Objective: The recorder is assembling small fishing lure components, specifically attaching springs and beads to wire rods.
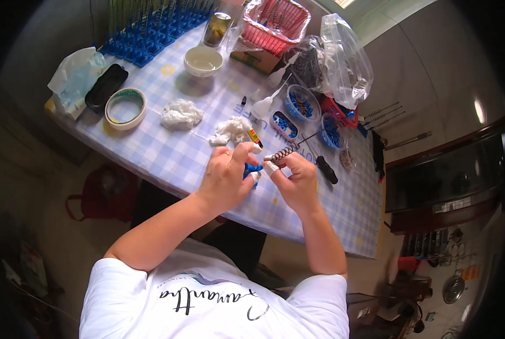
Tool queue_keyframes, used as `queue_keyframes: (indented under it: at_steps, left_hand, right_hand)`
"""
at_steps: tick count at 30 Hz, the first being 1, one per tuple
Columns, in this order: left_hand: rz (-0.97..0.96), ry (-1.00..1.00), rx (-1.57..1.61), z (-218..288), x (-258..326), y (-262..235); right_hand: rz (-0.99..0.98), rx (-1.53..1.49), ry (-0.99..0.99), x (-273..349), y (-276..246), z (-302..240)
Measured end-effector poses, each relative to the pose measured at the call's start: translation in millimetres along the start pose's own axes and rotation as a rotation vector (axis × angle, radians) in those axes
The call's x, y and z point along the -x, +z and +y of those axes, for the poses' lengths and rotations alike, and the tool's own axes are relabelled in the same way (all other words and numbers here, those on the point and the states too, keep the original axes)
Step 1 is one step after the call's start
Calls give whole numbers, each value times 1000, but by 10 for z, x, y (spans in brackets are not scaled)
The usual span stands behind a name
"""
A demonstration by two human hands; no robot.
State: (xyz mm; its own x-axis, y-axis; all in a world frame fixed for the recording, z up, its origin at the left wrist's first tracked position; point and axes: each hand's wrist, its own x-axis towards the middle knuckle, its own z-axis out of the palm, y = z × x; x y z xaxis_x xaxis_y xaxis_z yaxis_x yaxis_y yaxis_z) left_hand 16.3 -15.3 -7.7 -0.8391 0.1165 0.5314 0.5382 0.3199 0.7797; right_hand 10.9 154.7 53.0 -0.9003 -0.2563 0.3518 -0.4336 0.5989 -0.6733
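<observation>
My left hand (223, 174) is closed on a small blue plastic piece (253, 169), partly hidden by the fingers. My right hand (296, 179) pinches a dark coil spring (285, 151) on a thin rod, its lower end meeting the blue piece. White wrapping covers some fingertips on both hands. Just past the left fingertips is a small yellow and black tube (255, 137); whether they touch it I cannot tell. Crumpled white tissue (230, 131) lies behind that tube. A black-handled screwdriver (326, 169) lies right of my right hand.
Round tubs of blue parts (302, 101) stand at the back right, near white squeeze bottles (262, 106). A bowl (203, 61), a tape roll (125, 108) and a black case (106, 87) sit further left. Blue stands holding springs (145, 42) fill the far left corner; a red basket (276, 25) stands behind.
</observation>
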Motion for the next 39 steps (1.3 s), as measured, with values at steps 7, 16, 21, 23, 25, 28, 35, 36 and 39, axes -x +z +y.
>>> queue_keyframes:
  at_steps: [7,16,21,23,25,28,35,36,39]
  left_hand:
    - [-34,50,-225,-2,-57,35]
    - [-111,51,-13,57,-102,162]
    - [-157,-3,149,104,-121,215]
    - [-168,-1,164,113,-126,232]
    - [-177,1,177,124,-132,243]
    - [-157,-10,182,146,-132,252]
    - [-178,-24,175,210,-137,234]
    - [-179,-27,175,220,-138,230]
    - [-187,-29,167,242,-144,213]
  right_hand:
    - [35,-89,105,70,5,99]
    - [102,-314,131,215,-208,213]
    - [68,-226,126,253,-301,171]
    - [69,-231,151,276,-309,159]
    - [69,-238,175,288,-314,151]
    - [78,-258,178,298,-313,159]
    - [117,-305,111,316,-293,186]
    - [119,-321,110,317,-293,183]
    - [117,-362,124,324,-298,176]
